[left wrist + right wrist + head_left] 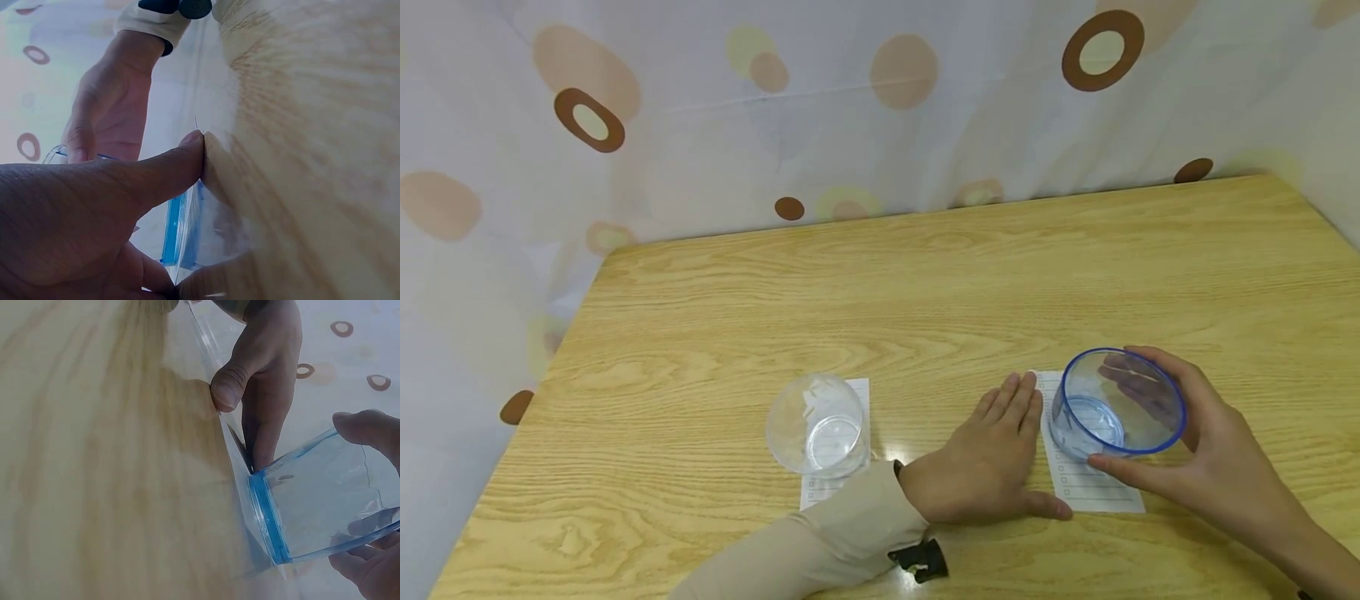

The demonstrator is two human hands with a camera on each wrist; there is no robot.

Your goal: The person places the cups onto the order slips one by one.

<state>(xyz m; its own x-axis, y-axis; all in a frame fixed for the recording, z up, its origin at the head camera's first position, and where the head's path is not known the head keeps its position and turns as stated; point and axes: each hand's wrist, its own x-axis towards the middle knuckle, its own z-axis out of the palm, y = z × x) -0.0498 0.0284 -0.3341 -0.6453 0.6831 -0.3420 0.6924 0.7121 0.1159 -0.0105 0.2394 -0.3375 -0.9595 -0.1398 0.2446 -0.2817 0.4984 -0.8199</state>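
A clear bowl with a blue rim (1071, 435) stands on a sheet of lined paper (1101, 496) at the right of the head view. My right hand (1221, 467) grips it from the right, thumb on the near side and fingers round the far side. Flat on the table beside it, my left hand (988, 458) has straight fingers, with the fingertips at the paper's left edge and the thumb stretched towards its lower edge. In the right wrist view the blue bowl base (269, 515) rests at the paper's surface, near the left hand (272, 356).
Left of the left forearm, a colourless clear bowl (786, 433) stands on a second lined sheet (815, 493), partly covered by the sleeve (842, 529). The wooden table (887, 292) meets a white patterned cloth (827, 100) at the back.
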